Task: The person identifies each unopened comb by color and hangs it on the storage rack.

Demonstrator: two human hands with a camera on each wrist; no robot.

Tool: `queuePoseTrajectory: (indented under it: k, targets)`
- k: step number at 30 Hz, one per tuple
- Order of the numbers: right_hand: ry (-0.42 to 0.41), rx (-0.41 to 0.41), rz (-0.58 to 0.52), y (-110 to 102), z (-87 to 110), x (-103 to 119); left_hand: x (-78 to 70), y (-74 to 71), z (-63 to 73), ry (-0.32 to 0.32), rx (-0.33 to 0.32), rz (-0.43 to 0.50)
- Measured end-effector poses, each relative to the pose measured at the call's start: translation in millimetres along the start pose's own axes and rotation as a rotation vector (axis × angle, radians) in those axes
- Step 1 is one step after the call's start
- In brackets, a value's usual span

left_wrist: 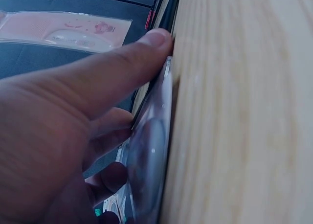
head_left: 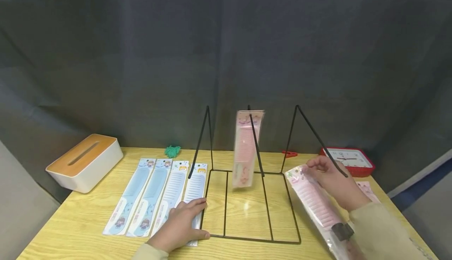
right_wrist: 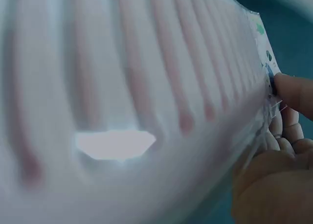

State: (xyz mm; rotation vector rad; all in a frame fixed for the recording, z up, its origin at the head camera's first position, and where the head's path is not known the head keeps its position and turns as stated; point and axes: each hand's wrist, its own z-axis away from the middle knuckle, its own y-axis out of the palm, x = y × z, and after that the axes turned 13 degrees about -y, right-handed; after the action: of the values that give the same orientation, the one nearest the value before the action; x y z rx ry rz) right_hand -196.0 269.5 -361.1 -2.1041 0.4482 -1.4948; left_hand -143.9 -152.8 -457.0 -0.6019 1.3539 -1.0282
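My left hand (head_left: pixel 181 222) lies at the front left corner of a black wire rack (head_left: pixel 247 238), thumb near the front bar, fingers spread over the nearest packaged blue comb (head_left: pixel 195 185). In the left wrist view, the thumb tip touches the dark bar, beside a clear pack's edge. My right hand (head_left: pixel 333 185) pinches the top end of a packaged pink comb (head_left: pixel 312 199), held tilted right of the rack; that pack fills most of the right wrist view. Another packaged pink comb (head_left: pixel 244 146) hangs from the rack's middle hook.
More packaged blue combs (head_left: pixel 137 195) lie in a row left of the rack. A tissue box (head_left: pixel 92 162) stands far left, near green yarn (head_left: pixel 172 151). A red clock (head_left: pixel 353 162), a red clip (head_left: pixel 289 154) and another pink pack (head_left: pixel 367 189) are on the right. A dark curtain hangs behind.
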Motion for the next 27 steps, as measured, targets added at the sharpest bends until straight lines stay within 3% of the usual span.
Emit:
queuePoseTrajectory:
  k: [3,6,9,12,15,20,27]
  targets:
    - [-0.102,-0.012,-0.052,19.3,13.8,58.1,0.5,0.5,0.5,0.0,-0.006,-0.002]
    - [-0.302,-0.074,-0.136,35.3,32.9,103.2,0.8,0.5,0.6,0.002,-0.011,-0.003]
    - [-0.479,-0.099,-0.351,46.4,45.9,131.2,1.0,0.5,0.3,0.006,-0.016,-0.006]
    - [-0.556,-0.134,-0.487,52.1,51.0,145.8,1.5,0.5,0.0,0.007,-0.011,-0.001]
    - [-0.533,-0.184,-0.488,54.1,49.1,153.6,1.8,0.6,-0.7,0.008,-0.003,0.008]
    - [-0.426,-0.22,-0.442,56.9,37.1,156.7,1.6,0.4,-0.9,0.009,0.002,0.015]
    - [-0.299,-0.269,-0.417,65.0,-9.2,146.7,0.8,0.1,0.0,0.007,-0.004,0.011]
